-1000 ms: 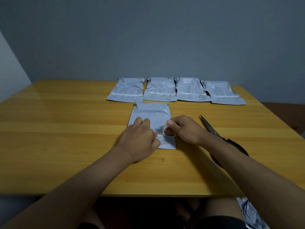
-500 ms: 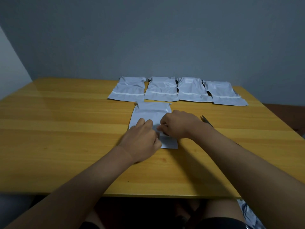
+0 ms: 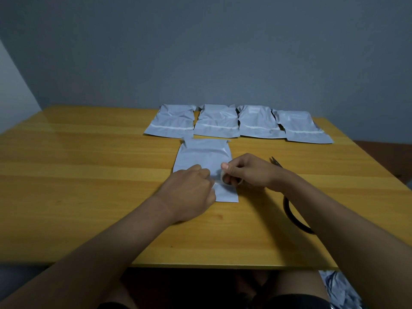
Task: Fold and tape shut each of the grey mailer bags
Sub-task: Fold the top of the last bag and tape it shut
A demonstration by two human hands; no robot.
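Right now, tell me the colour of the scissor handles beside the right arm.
Black, in the head view: the scissors' handles show as a dark loop on the table.

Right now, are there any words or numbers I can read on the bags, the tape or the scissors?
None: nothing readable shows anywhere.
Front mailer bag: plain grey, no print.
Four mailer bags in the back row: only a pale strip across each, no letters.
Tape roll held in the right hand: too small and hidden to show any label.
Scissors: no marking visible.
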